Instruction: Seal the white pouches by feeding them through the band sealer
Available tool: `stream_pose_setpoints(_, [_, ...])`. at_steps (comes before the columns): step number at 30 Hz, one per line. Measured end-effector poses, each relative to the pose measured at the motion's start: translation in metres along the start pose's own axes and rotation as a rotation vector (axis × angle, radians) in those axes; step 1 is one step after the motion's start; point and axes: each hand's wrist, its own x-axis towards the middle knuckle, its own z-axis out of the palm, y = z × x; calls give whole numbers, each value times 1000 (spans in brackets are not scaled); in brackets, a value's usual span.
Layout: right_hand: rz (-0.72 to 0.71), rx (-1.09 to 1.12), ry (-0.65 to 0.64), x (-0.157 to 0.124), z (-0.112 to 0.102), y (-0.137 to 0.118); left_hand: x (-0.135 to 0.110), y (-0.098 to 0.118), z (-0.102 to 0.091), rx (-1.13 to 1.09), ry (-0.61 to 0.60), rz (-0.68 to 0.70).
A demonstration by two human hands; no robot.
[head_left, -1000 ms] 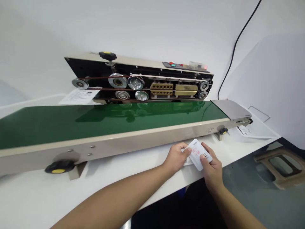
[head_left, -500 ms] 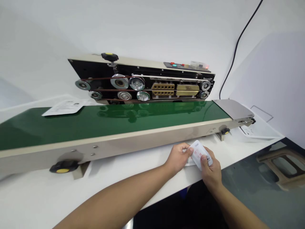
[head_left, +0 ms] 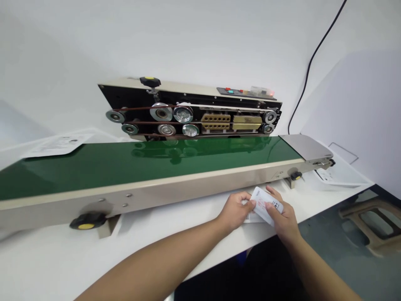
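Now my left hand [head_left: 236, 211] and right hand [head_left: 282, 219] are both closed narrowly on one white printed card [head_left: 266, 205], which sits tilted between them, just above the worktop [head_left: 94, 267]. My left fingers [head_left: 247, 205] pinch its near edge, while my right thumb [head_left: 269, 205] lies across its face. The card looks thin and smooth, with red marks near its middle and small black print towards one corner, all too small for me to read. A sheet of paper [head_left: 252, 218] pokes out beneath my left hand.

Just beyond my hands runs the cream metal frame [head_left: 156, 188] of a conveyor, with a yellow-capped black knob [head_left: 296, 175] nearby and a matching knob [head_left: 87, 221] well to my left. Its glossy green belt [head_left: 156, 167] reflects the band sealer head [head_left: 188, 117] mounted behind it, a black plate carrying silver pulleys, dark drive belts and two brass blocks [head_left: 232, 121]. A small control panel [head_left: 232, 90] sits on top, and a black cable [head_left: 310, 62] climbs the white wall.
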Motion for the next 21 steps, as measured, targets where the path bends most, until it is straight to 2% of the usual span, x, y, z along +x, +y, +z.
stream_pose_setpoints(2, [26, 44, -105, 6, -7, -2, 0, 0, -1, 1, -23, -14])
stream_pose_setpoints(7, [55, -30, -502, 23, -27, -18, -1, 3, -2, 29, -75, -8])
stream_pose_setpoints(11, [53, -124, -633, 32, -38, -35, 1, -1, -3, 89, -102, -17])
stream_pose_setpoints(16, [53, -230, -662, 41, -38, -41, 8, -18, -8, 196, -122, 72])
stream_pose_setpoints(21, [56, -108, -395, 40, -25, -20, 13, -23, -11, 181, -96, 109])
